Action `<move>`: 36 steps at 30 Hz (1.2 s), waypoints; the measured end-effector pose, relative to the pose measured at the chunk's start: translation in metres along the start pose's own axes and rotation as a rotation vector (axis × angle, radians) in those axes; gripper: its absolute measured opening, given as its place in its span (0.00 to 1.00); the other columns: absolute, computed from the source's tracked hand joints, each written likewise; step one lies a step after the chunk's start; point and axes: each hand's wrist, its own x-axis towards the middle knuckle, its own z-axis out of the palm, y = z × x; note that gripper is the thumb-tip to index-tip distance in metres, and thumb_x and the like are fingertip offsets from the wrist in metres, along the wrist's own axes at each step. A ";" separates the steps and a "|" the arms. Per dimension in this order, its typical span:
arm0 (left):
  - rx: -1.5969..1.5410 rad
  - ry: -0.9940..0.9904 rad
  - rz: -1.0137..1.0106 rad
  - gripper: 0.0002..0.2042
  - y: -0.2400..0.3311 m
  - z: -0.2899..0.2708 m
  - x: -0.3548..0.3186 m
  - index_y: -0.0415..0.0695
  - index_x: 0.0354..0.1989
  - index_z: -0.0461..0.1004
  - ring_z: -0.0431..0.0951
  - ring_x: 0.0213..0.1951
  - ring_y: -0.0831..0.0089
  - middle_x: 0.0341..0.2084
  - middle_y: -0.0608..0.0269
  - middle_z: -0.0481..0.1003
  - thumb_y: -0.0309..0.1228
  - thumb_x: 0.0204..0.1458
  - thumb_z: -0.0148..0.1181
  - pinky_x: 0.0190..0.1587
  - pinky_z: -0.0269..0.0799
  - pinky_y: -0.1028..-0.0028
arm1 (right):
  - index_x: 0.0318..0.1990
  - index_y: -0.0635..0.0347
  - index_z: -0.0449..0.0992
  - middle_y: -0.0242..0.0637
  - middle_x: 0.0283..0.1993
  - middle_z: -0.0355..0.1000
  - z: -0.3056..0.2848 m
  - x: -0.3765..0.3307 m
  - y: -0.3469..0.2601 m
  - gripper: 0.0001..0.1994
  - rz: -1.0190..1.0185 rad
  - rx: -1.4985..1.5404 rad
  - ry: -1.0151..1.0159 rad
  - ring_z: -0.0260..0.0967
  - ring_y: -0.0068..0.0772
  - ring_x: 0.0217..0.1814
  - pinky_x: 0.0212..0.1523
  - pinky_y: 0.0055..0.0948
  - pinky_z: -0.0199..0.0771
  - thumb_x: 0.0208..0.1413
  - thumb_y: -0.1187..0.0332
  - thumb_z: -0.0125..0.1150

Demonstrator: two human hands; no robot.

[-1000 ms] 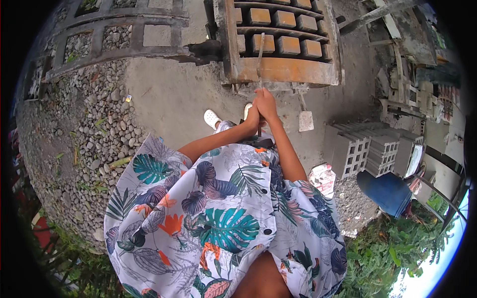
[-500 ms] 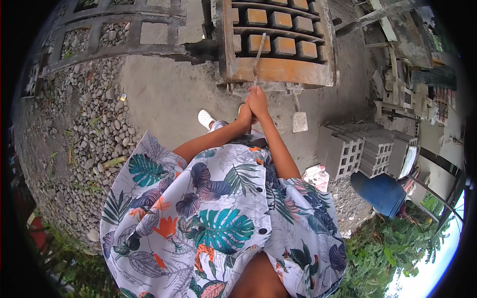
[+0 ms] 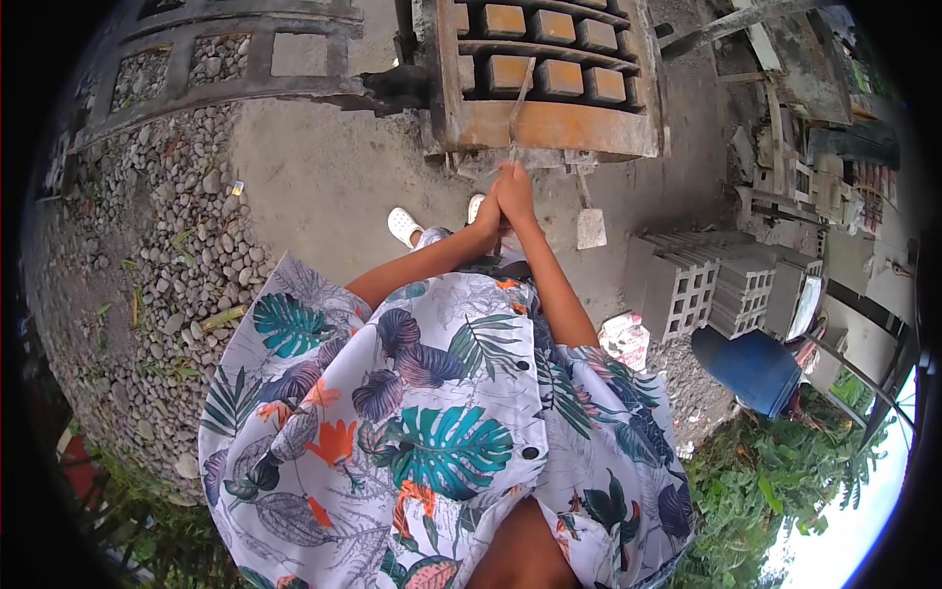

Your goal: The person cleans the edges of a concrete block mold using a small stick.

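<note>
A thin, slightly bent grey metal bar (image 3: 515,116) rises from my hands across the orange front plate (image 3: 559,128) of a block-mould machine. Its far end reaches over the mould's first row of orange-topped cores (image 3: 560,77). My right hand (image 3: 515,192) is wrapped round the bar's near end. Close against it, a little lower and to the left, my left hand (image 3: 487,214) is also closed, seemingly on the same bar. The right hand partly hides the left one's fingers and the bar's lower end.
Grey hollow concrete blocks (image 3: 677,294) stand at the right, beside a blue rounded object (image 3: 748,371). A flat pale plate on a rod (image 3: 591,228) hangs below the machine's front. Pebbles (image 3: 186,255) cover the ground at left, under a concrete grid frame (image 3: 257,69).
The bar's far end has swung slightly right, and both hands have shifted a little forward and right with it. The view has moved slightly; my right shoe now shows more.
</note>
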 end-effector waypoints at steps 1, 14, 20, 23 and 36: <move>0.016 -0.039 -0.039 0.23 0.003 0.000 0.003 0.56 0.15 0.60 0.50 0.07 0.83 0.07 0.77 0.56 0.60 0.51 0.35 0.11 0.41 0.80 | 0.35 0.67 0.68 0.51 0.24 0.69 -0.002 0.003 -0.002 0.15 0.023 0.018 -0.002 0.69 0.50 0.30 0.33 0.40 0.65 0.56 0.62 0.38; -0.130 -0.185 -0.063 0.24 -0.008 0.007 0.003 0.53 0.14 0.62 0.51 0.08 0.83 0.07 0.76 0.57 0.58 0.52 0.37 0.12 0.44 0.80 | 0.34 0.66 0.67 0.56 0.29 0.69 -0.028 0.001 -0.016 0.16 0.056 -0.005 -0.156 0.68 0.54 0.36 0.37 0.43 0.64 0.55 0.61 0.39; -0.041 -0.212 -0.044 0.24 -0.005 0.001 0.009 0.54 0.13 0.56 0.46 0.09 0.83 0.07 0.78 0.49 0.58 0.52 0.37 0.14 0.40 0.80 | 0.33 0.66 0.66 0.55 0.28 0.69 -0.027 -0.005 -0.024 0.15 0.023 -0.068 -0.041 0.67 0.55 0.34 0.36 0.43 0.64 0.55 0.61 0.40; -0.107 -0.276 -0.051 0.24 -0.002 0.005 0.003 0.54 0.14 0.55 0.46 0.10 0.84 0.07 0.78 0.48 0.59 0.52 0.38 0.14 0.40 0.80 | 0.33 0.67 0.65 0.56 0.29 0.69 -0.034 -0.001 -0.025 0.15 0.007 -0.009 -0.155 0.66 0.58 0.35 0.36 0.45 0.63 0.55 0.60 0.40; -0.101 -0.231 -0.072 0.25 0.008 0.009 0.005 0.56 0.13 0.58 0.49 0.10 0.84 0.07 0.79 0.49 0.63 0.49 0.38 0.14 0.44 0.81 | 0.33 0.70 0.65 0.62 0.35 0.67 -0.026 0.016 -0.029 0.16 -0.014 -0.248 -0.163 0.64 0.61 0.42 0.41 0.46 0.62 0.54 0.61 0.41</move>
